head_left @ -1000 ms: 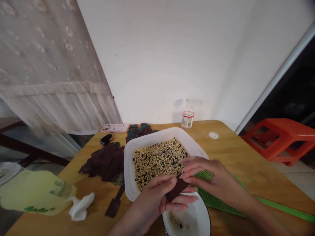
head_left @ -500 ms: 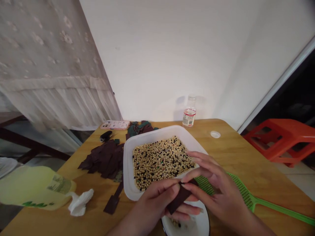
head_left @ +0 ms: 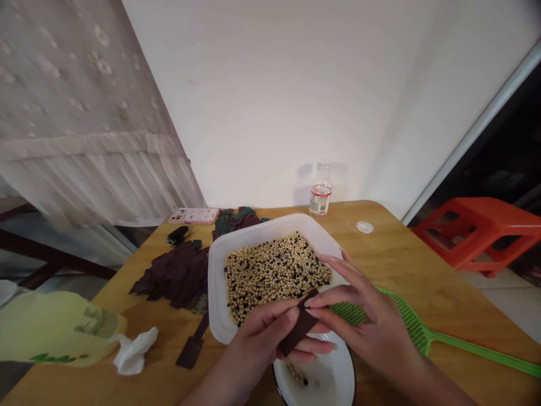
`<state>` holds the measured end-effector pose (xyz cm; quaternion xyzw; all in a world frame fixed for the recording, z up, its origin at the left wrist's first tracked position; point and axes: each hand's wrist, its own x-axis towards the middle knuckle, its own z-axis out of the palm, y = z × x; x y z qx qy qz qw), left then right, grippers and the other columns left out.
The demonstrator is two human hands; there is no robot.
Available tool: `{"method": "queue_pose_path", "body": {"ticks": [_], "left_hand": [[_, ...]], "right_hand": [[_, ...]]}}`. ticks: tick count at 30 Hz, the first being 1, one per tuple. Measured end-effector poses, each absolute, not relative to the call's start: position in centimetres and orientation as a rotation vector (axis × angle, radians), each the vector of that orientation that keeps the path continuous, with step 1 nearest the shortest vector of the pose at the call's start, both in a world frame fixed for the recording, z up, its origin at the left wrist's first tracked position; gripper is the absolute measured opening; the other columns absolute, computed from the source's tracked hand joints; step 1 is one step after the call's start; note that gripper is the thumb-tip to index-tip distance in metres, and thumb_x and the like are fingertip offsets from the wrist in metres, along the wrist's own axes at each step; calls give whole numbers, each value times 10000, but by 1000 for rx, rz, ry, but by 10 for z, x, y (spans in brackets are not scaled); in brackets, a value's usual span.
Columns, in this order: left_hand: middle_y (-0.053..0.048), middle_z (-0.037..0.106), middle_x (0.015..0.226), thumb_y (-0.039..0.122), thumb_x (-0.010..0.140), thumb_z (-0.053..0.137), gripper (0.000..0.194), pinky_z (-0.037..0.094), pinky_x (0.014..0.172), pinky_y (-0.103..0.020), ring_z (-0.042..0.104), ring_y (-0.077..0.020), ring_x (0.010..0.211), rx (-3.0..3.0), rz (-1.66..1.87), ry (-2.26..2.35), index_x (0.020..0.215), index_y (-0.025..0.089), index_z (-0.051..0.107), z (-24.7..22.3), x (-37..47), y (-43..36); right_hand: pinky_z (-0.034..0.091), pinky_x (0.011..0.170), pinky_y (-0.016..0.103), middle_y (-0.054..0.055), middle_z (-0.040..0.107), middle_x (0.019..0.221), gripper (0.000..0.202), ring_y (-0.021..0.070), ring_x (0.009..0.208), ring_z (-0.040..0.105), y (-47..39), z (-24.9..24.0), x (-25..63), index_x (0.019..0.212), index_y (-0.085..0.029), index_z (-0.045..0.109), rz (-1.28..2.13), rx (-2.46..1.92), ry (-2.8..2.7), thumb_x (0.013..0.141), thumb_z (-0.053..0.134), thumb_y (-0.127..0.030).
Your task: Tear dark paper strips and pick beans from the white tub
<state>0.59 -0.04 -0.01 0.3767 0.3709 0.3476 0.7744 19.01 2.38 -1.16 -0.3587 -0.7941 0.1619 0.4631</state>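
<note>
A flat dark brown strip point(head_left: 298, 334) is held in my left hand point(head_left: 270, 332), its thumb on top and fingers underneath. My right hand point(head_left: 359, 316) pinches with thumb and index finger at the strip's upper part, its other fingers raised. A tiny dark thing shows at that pinch, too small to name. Just beyond my hands is a white plastic tub point(head_left: 218, 307) filled with small cream and black beads point(head_left: 270, 270). Below my hands stands a white bowl with a dark rim point(head_left: 338, 378), a few beads lying in it.
Dark brown strips point(head_left: 173, 276) are heaped left of the tub, with green pieces point(head_left: 236, 220) behind. A green fly swatter point(head_left: 409, 321) lies right. Around stand a clear bottle point(head_left: 320, 198), white cap point(head_left: 365, 226), phone point(head_left: 193, 216), crumpled tissue point(head_left: 135, 351), yellowish jug point(head_left: 54, 327) and orange stool point(head_left: 482, 225).
The view has shifted slightly, so most things sit a little further left. The strip has turned a little, its upper end now showing above my fingertips. Both hands keep their grip.
</note>
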Motion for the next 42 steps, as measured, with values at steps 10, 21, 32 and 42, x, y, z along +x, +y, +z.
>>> {"method": "queue_pose_path", "body": {"ticks": [10,21,32,42], "left_hand": [[-53,733,977,403,847,567,269,527,720,-255,701,-187,846,860,776,835,1038,260,691,0,5,0],[-30,714,1014,425,802,618,276,524,781,-287,673,-182,908,872,767,738,1043,309,690,-5,6,1],[5,725,957,398,773,662,214,519,794,-258,663,-143,890,777,900,776,961,315,718,-11,11,0],[17,715,1016,386,805,632,210,507,829,-254,646,-141,953,808,908,741,1000,348,701,-15,9,-1]], "right_hand": [[231,1100,573,-103,750,793,671,218,1162,567,23,-4,192,1334,-408,282,543,-906,-1945,803,644,-215],[297,1110,480,-100,746,762,625,184,1043,644,21,-10,191,1326,-321,301,311,-792,-1922,816,638,-191],[241,1148,433,-97,733,732,428,165,964,663,24,-17,191,1146,-276,465,186,-768,-1857,788,671,-165],[316,1101,485,-91,721,678,213,160,824,692,23,-16,185,918,-261,544,160,-756,-1830,773,678,-180]]}}
